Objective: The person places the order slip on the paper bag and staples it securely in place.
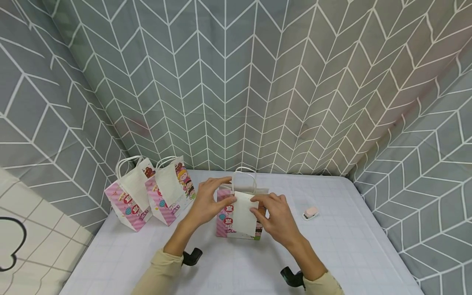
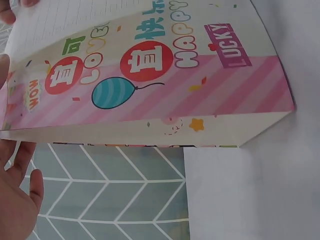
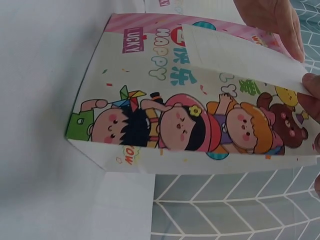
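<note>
A small paper gift bag point(image 1: 224, 229) stands upright on the table, its pink striped front printed with cartoon children point(image 3: 195, 122). Against that front lies a white sheet of lined paper point(image 1: 244, 215), its top near the bag's rim. My left hand point(image 1: 206, 203) pinches the bag's upper left rim, thumb in front and fingers behind. With thumb and index finger, my right hand point(image 1: 279, 219) pinches the sheet's upper right edge. In the left wrist view, the bag's side panel point(image 2: 150, 131) faces the camera. The right fingertips are partly cut off in the right wrist view.
Two similar bags, the left one point(image 1: 127, 205) and its neighbour point(image 1: 169, 200), stand at the table's left, each with a white sheet on its front. A small pink and white stapler point(image 1: 311, 212) lies to the right. Patterned grey curtain point(image 1: 236, 102) encloses the white table point(image 1: 332, 254).
</note>
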Tool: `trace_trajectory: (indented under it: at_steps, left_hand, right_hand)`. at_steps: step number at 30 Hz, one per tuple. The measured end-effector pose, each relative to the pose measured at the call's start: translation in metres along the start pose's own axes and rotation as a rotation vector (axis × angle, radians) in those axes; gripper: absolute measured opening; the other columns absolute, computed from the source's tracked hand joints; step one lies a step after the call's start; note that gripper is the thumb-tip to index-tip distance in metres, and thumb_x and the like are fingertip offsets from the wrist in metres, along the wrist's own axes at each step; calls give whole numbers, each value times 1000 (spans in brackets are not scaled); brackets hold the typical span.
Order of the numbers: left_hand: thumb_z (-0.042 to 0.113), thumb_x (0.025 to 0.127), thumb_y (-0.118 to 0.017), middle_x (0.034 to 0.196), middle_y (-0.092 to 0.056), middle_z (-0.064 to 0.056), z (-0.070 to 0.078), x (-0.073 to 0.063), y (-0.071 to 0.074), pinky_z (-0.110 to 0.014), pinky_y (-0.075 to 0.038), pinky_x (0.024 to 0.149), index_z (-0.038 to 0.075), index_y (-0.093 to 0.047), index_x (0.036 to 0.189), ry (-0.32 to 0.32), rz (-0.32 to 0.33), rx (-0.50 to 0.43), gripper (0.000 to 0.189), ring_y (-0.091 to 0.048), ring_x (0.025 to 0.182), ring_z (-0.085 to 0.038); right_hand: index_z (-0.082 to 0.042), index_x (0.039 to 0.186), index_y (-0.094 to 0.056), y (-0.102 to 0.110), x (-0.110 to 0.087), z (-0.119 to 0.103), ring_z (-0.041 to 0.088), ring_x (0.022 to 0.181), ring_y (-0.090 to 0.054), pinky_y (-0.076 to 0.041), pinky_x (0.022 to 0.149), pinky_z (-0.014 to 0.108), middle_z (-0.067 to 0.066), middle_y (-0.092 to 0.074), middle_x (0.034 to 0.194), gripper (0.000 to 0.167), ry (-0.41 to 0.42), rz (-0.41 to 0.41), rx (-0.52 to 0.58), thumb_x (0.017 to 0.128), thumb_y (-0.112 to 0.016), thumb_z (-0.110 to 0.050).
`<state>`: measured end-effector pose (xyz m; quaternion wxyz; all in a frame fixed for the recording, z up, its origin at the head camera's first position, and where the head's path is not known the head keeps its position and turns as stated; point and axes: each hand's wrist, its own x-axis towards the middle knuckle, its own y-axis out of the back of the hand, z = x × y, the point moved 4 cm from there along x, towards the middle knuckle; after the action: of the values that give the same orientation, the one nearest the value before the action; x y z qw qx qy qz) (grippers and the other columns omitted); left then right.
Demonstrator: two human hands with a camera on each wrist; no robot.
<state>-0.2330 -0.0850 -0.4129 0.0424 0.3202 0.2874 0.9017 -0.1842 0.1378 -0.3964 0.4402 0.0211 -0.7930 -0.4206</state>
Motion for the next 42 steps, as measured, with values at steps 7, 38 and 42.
trace_trajectory:
  at_steps: [7, 38, 42]
  left_hand:
    - [38, 83, -82, 117, -72, 2, 3, 3, -4, -51, -32, 100, 17, -70, 123, -32, 12, 33, 47, -58, 112, -17]
    - [28, 82, -84, 94, -75, 2, 10, 8, -12, -50, -37, 95, 13, -76, 96, -75, 73, 75, 22, -62, 95, -18]
    - [28, 82, -84, 94, -75, 3, 8, 8, -13, -50, -37, 95, 14, -76, 95, -70, 78, 72, 21, -62, 95, -17]
  right_hand:
    - [-15, 109, -70, -4, 3, -3, 7, 77, -54, -34, 72, 32, -8, -63, 78, 31, 9, -7, -49, 83, -84, -21]
    - [-9, 113, -68, -3, 5, 5, 18, 79, -50, -34, 72, 37, 3, -64, 93, 38, -28, 153, -120, 81, -85, -21]
    - [-6, 120, -67, 1, 8, 10, 25, 84, -44, -34, 76, 40, 14, -58, 110, 47, -83, 194, -124, 82, -85, -26]
